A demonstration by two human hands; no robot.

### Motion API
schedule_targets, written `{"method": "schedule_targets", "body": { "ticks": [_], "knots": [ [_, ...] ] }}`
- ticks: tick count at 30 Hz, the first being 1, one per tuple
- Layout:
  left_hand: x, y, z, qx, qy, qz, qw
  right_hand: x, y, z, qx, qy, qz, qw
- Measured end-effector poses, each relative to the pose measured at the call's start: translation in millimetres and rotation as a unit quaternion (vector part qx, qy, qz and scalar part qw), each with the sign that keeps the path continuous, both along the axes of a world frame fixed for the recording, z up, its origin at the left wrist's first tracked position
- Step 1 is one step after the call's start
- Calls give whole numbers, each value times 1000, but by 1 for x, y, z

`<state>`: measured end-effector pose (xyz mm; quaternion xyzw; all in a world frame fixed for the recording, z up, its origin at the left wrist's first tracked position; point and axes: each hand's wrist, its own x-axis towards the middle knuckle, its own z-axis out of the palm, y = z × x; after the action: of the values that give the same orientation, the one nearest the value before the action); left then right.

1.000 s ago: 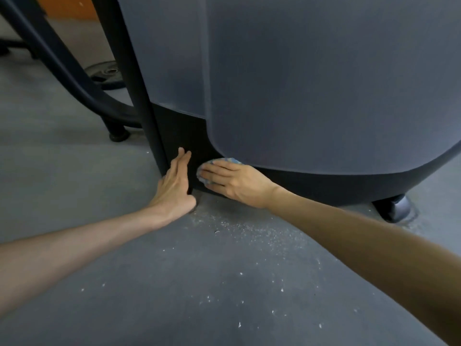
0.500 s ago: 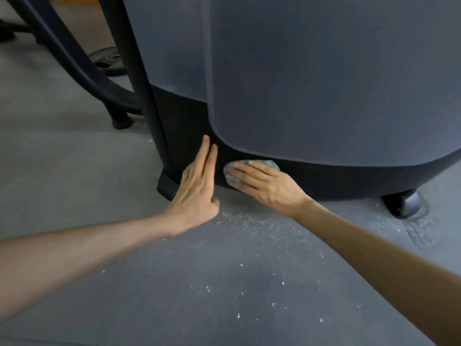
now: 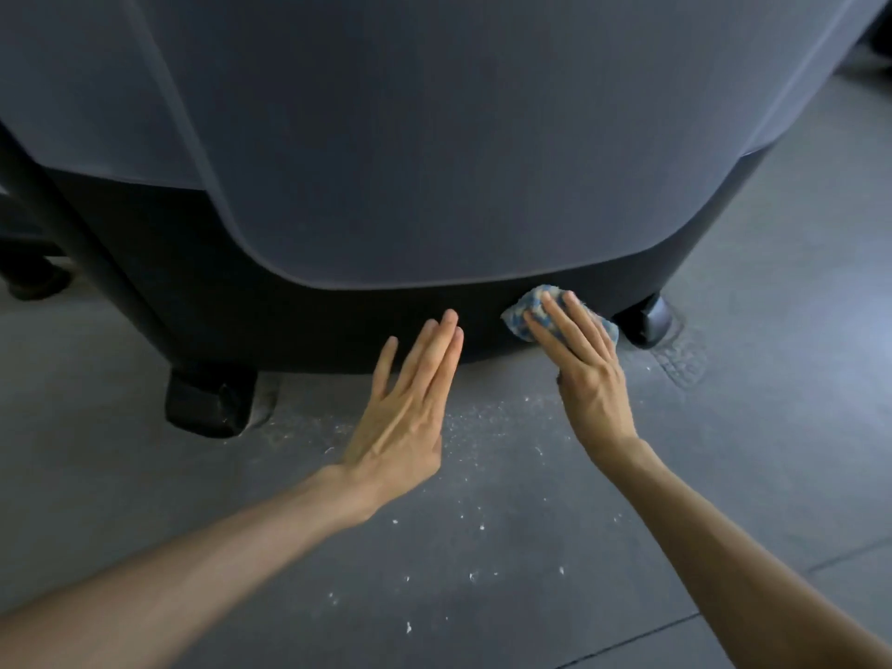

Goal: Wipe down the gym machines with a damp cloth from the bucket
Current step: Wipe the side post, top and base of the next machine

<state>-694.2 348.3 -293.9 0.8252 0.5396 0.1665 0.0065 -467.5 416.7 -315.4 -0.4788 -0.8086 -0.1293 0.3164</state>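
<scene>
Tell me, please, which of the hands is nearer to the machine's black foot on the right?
The right. The right hand, pressing the cloth on the dark base, is just left of that foot; the left hand is farther left, near the base's middle.

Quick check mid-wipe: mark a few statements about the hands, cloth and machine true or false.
1. The right hand presses the cloth against the black base. True.
2. Both hands hold cloths. False: the left hand is empty, fingers straight.
3. White specks dot the floor near the hands. True.
4. The cloth lies loose on the floor. False: the right hand presses it on the black base.
</scene>
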Motion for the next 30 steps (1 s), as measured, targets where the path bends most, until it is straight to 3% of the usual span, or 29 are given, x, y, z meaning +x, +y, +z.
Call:
{"method": "schedule_targets", "body": {
  "ticks": [5,8,10,12,13,14,15,19,20,23,24,25,28,30],
  "knots": [
    [40,21,8,34,1,-29,999,13,3,2,-36,173,-124,976],
    [54,28,12,49,-4,-56,997,17,12,10,-71,292,-158,941],
    [60,32,12,57,5,-64,996,22,25,20,-145,449,-192,861],
    [62,36,11,63,32,-62,996,28,43,35,-193,622,-214,728],
    [63,37,12,60,43,-58,996,31,51,44,-187,674,-212,683],
    [63,38,13,54,52,-54,996,36,60,55,-165,698,-202,667],
    [63,39,14,47,60,-49,996,39,69,68,-134,704,-183,673],
    [73,44,16,39,100,-40,993,50,101,104,-49,626,-134,767],
    [76,46,17,41,110,-43,992,57,110,101,-57,620,-145,769],
    [86,52,17,44,131,-50,989,74,127,91,-165,700,-192,667],
    [87,54,17,44,135,-50,989,77,130,90,-177,709,-205,651],
    [89,56,16,42,137,-50,988,77,130,93,-160,706,-201,660],
    [90,61,11,42,137,-47,989,76,130,107,-47,661,-151,733],
    [92,61,8,39,144,-43,988,83,137,103,-43,651,-140,745]
  ]
}}
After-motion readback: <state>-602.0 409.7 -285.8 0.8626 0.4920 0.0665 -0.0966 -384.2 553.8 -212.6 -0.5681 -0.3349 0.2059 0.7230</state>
